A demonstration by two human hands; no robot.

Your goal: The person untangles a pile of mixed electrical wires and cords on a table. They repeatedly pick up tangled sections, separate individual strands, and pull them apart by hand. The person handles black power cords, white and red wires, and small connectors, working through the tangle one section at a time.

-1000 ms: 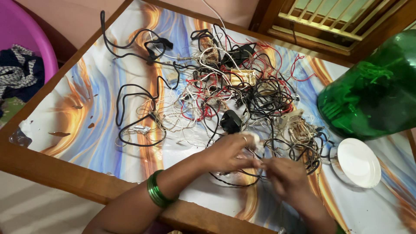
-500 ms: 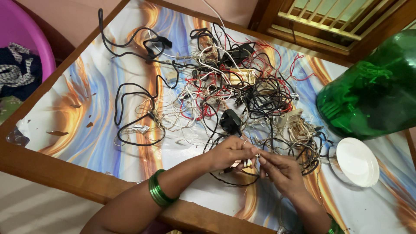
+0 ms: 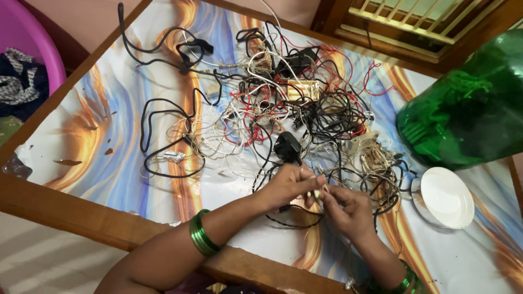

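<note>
The table (image 3: 87, 141) under my hands is the biggest thing here, a wood-framed top with a glossy swirl of blue, orange and white. At its far right corner lies a large green plastic jar (image 3: 463, 114), tipped on its side, with green bits showing through the wall. Over the table's left edge a pink tub (image 3: 24, 38) holds dark patterned cloth. Across the middle of the table, from the far edge almost to the near edge, spreads a tangle of wires (image 3: 272, 114): black cables looping out toward the left, red and white strands knotted in the centre, and a small black adapter (image 3: 287, 147) just beyond my fingers. Near the right edge, just beside the jar, a white round lid (image 3: 447, 197) lies flat.

My left hand (image 3: 286, 186) comes in from the near edge, green bangles (image 3: 202, 240) on the wrist, its fingertips pressed together in a pinch. My right hand (image 3: 348, 209) meets it, fingers likewise closed in a pinch. Between the two pinches is a thin pale wire (image 3: 317, 193) at the near side of the tangle, with small light tips showing by my left fingers. A black cable (image 3: 294, 222) curves on the table just below both hands.
</note>
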